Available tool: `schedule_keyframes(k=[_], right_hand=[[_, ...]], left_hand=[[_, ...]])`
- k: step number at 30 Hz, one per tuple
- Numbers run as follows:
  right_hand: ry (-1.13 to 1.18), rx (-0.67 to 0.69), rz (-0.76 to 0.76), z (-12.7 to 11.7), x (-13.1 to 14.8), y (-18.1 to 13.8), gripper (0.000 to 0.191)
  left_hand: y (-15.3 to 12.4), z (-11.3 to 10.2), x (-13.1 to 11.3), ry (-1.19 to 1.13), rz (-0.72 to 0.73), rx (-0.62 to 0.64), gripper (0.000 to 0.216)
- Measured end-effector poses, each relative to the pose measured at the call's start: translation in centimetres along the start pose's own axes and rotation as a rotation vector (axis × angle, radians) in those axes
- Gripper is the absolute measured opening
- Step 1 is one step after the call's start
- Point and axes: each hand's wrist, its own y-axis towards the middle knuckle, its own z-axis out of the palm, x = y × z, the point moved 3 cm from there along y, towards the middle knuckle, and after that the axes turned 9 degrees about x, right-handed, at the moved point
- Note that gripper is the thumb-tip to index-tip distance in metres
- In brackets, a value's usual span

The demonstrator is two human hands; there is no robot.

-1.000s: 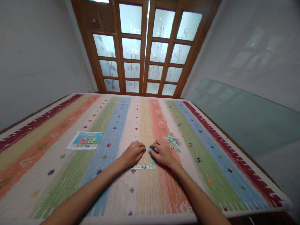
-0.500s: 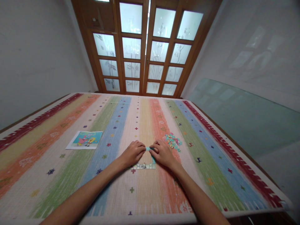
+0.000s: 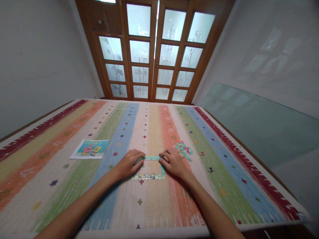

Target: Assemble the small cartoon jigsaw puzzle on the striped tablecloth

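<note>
Nearer the near edge of the cloth than its far edge, and well in from both sides, lies the puzzle's bottom row; a side row runs from its right end toward the far edge, partly hidden by the right hand. That hand's fingers and thumb bunch at the top row's right end, the left hand curls over its left end; whether either grips, I cannot tell; the pile lies just rightward; a picture lies toward the left edge; doors stand past the far edge.
</note>
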Motion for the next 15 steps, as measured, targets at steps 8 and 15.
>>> schedule_keyframes(k=[8,15], right_hand=[[0.154,0.253,-0.017,-2.3,0.0,-1.1,0.069],[0.145,0.295,-0.015,-2.0,-0.2,-1.1,0.071]], left_hand=[[-4.6,-1.5,1.7,0.001,-0.087,0.125,0.083],[-5.1,-1.0,2.2,0.024,-0.108,0.140,0.081]])
